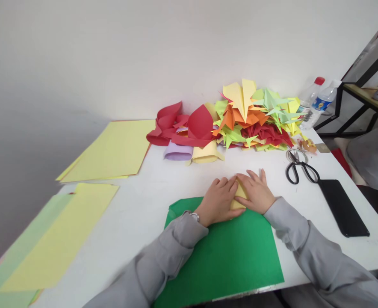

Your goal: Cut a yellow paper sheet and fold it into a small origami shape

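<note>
A small piece of folded yellow paper (241, 194) lies at the far edge of a green sheet (227, 252), partly covered by my hands. From the left, my left hand (219, 201) holds it down, its thumb along the near edge and its fingertips at the top. My right hand (256, 192) grips its right side between thumb and index finger, while the other fingers point up and away. How the paper is folded underneath is hidden.
Large yellow sheets (112, 149) and long yellow strips (63, 231) lie left. Along the wall sit red paper shapes (202, 124) and a heap of folded paper planes (243, 102). Scissors (299, 167), a black phone (344, 209) and plastic bottles (320, 105) are right. Someone's grey clothing (373, 149) shows beyond.
</note>
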Tool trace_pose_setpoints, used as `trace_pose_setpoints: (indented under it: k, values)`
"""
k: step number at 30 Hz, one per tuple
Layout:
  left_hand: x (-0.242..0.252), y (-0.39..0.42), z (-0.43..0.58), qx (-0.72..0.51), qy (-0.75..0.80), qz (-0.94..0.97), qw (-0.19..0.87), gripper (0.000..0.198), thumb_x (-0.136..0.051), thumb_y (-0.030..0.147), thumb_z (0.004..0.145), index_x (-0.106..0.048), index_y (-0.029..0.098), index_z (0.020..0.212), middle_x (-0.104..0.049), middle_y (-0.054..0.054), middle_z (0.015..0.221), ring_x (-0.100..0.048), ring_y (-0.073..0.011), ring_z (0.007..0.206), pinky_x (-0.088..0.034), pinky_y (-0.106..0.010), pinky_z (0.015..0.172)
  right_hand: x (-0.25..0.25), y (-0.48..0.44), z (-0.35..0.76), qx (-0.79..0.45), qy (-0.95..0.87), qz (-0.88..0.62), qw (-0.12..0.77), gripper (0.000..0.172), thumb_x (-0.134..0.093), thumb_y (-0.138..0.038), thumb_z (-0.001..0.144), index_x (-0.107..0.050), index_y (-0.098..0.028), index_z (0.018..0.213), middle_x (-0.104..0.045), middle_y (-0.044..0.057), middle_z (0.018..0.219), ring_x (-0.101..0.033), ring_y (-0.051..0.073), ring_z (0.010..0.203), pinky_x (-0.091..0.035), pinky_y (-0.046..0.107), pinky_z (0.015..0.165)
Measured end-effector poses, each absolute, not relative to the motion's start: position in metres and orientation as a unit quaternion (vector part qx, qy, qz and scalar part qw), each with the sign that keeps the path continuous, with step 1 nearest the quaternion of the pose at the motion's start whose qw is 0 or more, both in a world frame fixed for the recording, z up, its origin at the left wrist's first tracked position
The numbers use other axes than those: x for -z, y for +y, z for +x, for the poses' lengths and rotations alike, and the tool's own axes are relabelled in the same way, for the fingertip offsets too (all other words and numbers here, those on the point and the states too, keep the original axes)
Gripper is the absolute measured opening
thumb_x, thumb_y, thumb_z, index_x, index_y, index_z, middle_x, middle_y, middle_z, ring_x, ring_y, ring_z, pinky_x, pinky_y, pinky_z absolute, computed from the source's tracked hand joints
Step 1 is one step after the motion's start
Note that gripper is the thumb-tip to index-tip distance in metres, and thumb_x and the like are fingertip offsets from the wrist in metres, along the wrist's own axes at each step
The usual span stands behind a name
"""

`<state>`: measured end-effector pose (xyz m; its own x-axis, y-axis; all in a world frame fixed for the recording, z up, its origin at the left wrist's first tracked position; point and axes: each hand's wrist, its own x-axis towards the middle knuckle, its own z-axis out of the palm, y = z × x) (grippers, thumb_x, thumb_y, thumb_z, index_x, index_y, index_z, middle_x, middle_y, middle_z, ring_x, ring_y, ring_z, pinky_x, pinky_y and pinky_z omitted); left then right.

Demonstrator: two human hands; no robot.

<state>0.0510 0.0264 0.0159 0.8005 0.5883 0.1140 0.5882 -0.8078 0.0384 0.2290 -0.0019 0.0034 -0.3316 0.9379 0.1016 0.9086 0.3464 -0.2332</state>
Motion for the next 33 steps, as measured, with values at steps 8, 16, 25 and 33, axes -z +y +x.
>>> trace_pose_setpoints:
  k: [8, 16, 25, 33]
  values:
    - [-0.0128, 0.0252, 0.0488, -0.062, 0.302, 0.951, -0.003, 0.074, -0.044, 0.065, 0.080, -0.049, 0.007, 0.126, -0.046, -0.021, 0.137, -0.049, -0.0309, 0.098, -0.035, -0.043, 0.082, -0.0035, -0.0021, 0.2283, -0.065, -0.819, -0.560, 0.108, 0.067, -0.045, -0.051, 0.088, -0.033, -0.014, 0.142, -0.048, 0.014, 0.140, -0.026, 0.035, 0.135, 0.001, 0.065, 0.108]
    - [-0.0148, 0.0244, 0.0502, -0.045, 0.303, 0.952, -0.013, 0.072, -0.045, 0.064, 0.080, -0.049, 0.008, 0.125, -0.044, -0.021, 0.139, -0.048, -0.0315, 0.098, -0.034, -0.043, 0.081, -0.0019, -0.0013, 0.2257, -0.059, -0.817, -0.563, 0.112, 0.067, -0.045, -0.051, 0.088, -0.035, -0.010, 0.140, -0.047, 0.017, 0.139, -0.029, 0.035, 0.133, -0.003, 0.063, 0.109]
    - [-0.0154, 0.0249, 0.0490, -0.051, 0.299, 0.953, -0.011, 0.066, -0.043, 0.065, 0.081, -0.053, 0.010, 0.118, -0.043, -0.019, 0.140, -0.048, -0.0310, 0.097, -0.034, -0.043, 0.080, -0.0002, -0.0019, 0.2268, -0.006, -0.795, -0.603, 0.072, 0.065, -0.041, -0.059, 0.087, -0.043, -0.018, 0.137, -0.027, 0.016, 0.151, -0.023, 0.039, 0.135, -0.010, 0.065, 0.105]
    - [-0.0161, 0.0246, 0.0492, -0.049, 0.301, 0.952, -0.008, 0.067, -0.042, 0.065, 0.082, -0.051, 0.011, 0.121, -0.041, -0.020, 0.142, -0.048, -0.0312, 0.097, -0.034, -0.044, 0.079, -0.0019, -0.0001, 0.2249, -0.015, -0.794, -0.606, 0.054, 0.070, -0.039, -0.061, 0.086, -0.038, -0.016, 0.141, -0.024, 0.013, 0.153, -0.019, 0.039, 0.137, -0.010, 0.065, 0.105]
